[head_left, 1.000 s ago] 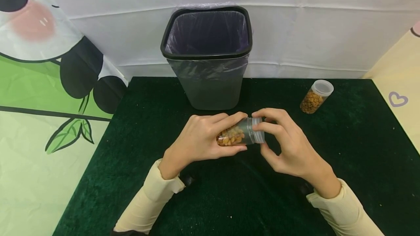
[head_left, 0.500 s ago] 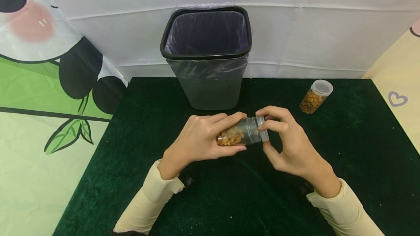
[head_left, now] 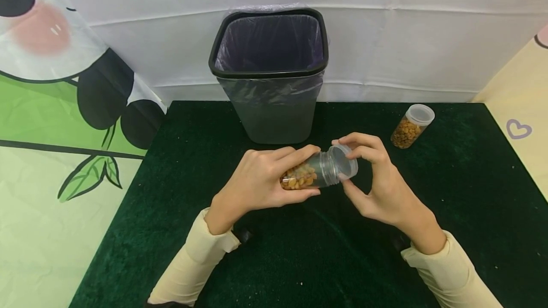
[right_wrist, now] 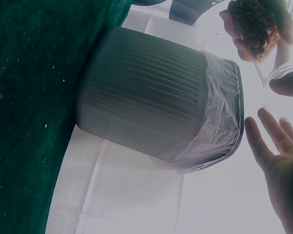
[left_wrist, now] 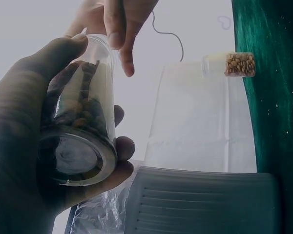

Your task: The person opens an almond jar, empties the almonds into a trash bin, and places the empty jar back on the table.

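Observation:
A clear jar (head_left: 324,168) part filled with tan nuts or kernels lies tipped on its side, mouth to the right. My left hand (head_left: 261,177) grips its body, fingers over the top and thumb below; the left wrist view shows the jar's base (left_wrist: 77,157) toward the camera. My right hand (head_left: 383,187) pinches a translucent lid (head_left: 346,160) between thumb and fingers, tilted beside the threaded mouth so its inside shows. The lid's edge overlaps the jar's neck in the head view. Light sleeves cover both forearms.
A grey bin (head_left: 278,113) lined with a plastic bag stands behind the hands. Toward the back right stands a second lidded jar (head_left: 406,132) of brown pieces. Dark green cloth (head_left: 188,156) covers the table, with printed and white sheets (head_left: 385,51) around it.
The lid has come off the threaded mouth, moved slightly right and turned so its inside faces the viewer. My right hand moved with it; my left hand and the jar have barely moved.

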The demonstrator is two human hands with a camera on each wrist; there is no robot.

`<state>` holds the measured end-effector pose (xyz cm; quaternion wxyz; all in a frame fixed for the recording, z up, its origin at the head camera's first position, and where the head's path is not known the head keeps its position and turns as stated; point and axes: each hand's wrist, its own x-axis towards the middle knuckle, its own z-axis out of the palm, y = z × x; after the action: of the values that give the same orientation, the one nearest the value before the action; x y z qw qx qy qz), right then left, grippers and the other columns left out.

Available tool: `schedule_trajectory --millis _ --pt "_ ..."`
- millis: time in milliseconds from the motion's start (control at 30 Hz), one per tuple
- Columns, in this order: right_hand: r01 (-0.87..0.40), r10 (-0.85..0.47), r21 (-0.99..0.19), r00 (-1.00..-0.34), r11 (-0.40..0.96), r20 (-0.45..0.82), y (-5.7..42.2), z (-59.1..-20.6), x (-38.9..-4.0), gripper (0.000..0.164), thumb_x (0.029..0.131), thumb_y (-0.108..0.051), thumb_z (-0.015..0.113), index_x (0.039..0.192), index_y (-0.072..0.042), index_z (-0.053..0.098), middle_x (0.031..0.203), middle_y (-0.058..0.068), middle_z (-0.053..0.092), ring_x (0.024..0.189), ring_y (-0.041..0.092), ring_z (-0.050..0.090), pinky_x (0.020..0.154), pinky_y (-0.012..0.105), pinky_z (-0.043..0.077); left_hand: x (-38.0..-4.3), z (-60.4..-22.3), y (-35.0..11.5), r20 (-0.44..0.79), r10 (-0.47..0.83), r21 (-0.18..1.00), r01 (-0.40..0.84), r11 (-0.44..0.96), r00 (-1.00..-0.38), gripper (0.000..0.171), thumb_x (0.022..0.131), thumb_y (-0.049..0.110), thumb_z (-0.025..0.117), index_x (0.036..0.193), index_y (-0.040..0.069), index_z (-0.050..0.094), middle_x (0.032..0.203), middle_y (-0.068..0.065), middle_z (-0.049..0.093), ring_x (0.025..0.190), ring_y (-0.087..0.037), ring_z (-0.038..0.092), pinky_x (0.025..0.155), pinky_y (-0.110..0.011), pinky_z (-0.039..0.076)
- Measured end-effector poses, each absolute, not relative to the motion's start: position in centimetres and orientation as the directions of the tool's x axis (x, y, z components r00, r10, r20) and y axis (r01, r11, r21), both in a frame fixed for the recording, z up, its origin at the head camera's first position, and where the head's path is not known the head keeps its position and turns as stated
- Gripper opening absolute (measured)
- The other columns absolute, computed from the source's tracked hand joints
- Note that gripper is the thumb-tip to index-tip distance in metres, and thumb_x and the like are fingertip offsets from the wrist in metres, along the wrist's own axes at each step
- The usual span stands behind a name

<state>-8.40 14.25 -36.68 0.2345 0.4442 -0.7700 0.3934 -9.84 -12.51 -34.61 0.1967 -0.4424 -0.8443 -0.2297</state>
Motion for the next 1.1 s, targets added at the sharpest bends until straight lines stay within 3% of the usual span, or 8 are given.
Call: schedule_trajectory --millis 200,567,700,833,900,1100 --pt "-0.862 -0.496 -0.440 -0.506 0.253 0.705 14.3 -36.9 -8.8 0.055 0.102 -0.019 0.062 0.138 0.011 0.034 0.142 0.032 0.041 0.140 0.023 0.050 0.118 0.022 0.041 -9.8 -34.5 -12.6 0.539 0.655 0.212 0.838 0.503 -0.530 0.068 0.083 0.056 0.082 0.139 0.021 0.063 0.089 0.002 0.071 0.063 -0.004 0.058 0.055 -0.018 0.049" --pt "-0.829 -0.458 -0.503 -0.556 0.244 0.694 14.4 -37.5 -9.4 0.084 0.071 0.025 0.075 0.147 0.013 0.041 0.144 0.030 0.045 0.142 0.014 0.052 0.115 0.021 0.045 -9.8 -34.6 -12.6 0.531 0.660 0.211 0.838 0.504 -0.531 0.069 0.082 0.055 0.083 0.139 0.020 0.064 0.089 0.002 0.072 0.063 -0.005 0.058 0.056 -0.018 0.050" --pt "-0.799 -0.450 -0.537 -0.599 0.272 0.663 14.5 -37.8 -9.6 0.085 0.071 0.025 0.078 0.147 0.009 0.044 0.145 0.027 0.046 0.141 0.014 0.050 0.116 0.020 0.043 -9.8 -34.7 -12.6 0.528 0.662 0.211 0.837 0.505 -0.532 0.070 0.082 0.055 0.083 0.139 0.021 0.063 0.089 0.002 0.072 0.064 -0.005 0.059 0.057 -0.018 0.050" --pt "-0.750 -0.461 -0.568 -0.659 0.339 0.594 14.8 -38.2 -10.1 0.084 0.072 0.017 0.083 0.146 0.001 0.048 0.150 0.020 0.045 0.142 0.024 0.045 0.122 0.022 0.035 -9.8 -34.7 -12.6 0.524 0.663 0.212 0.836 0.506 -0.534 0.069 0.082 0.055 0.083 0.140 0.022 0.063 0.090 0.002 0.072 0.065 -0.005 0.060 0.058 -0.018 0.051" --pt "-0.717 -0.473 -0.587 -0.693 0.376 0.543 15.0 -38.6 -10.4 0.083 0.073 0.012 0.085 0.146 -0.004 0.049 0.154 0.017 0.043 0.144 0.029 0.042 0.123 0.028 0.035 -9.8 -34.6 -12.6 0.523 0.664 0.214 0.836 0.505 -0.534 0.069 0.083 0.055 0.083 0.140 0.023 0.062 0.090 0.002 0.072 0.065 -0.005 0.060 0.058 -0.018 0.052" --pt "-0.572 -0.526 -0.703 -0.786 0.422 0.324 15.6 -40.1 -11.6 0.075 0.082 0.004 0.082 0.147 -0.013 0.049 0.165 0.013 0.029 0.153 0.038 0.029 0.117 0.069 0.035 -9.8 -34.7 -12.6 0.524 0.664 0.215 0.837 0.503 -0.533 0.069 0.083 0.055 0.083 0.140 0.023 0.062 0.091 0.002 0.072 0.066 -0.005 0.061 0.058 -0.018 0.052"
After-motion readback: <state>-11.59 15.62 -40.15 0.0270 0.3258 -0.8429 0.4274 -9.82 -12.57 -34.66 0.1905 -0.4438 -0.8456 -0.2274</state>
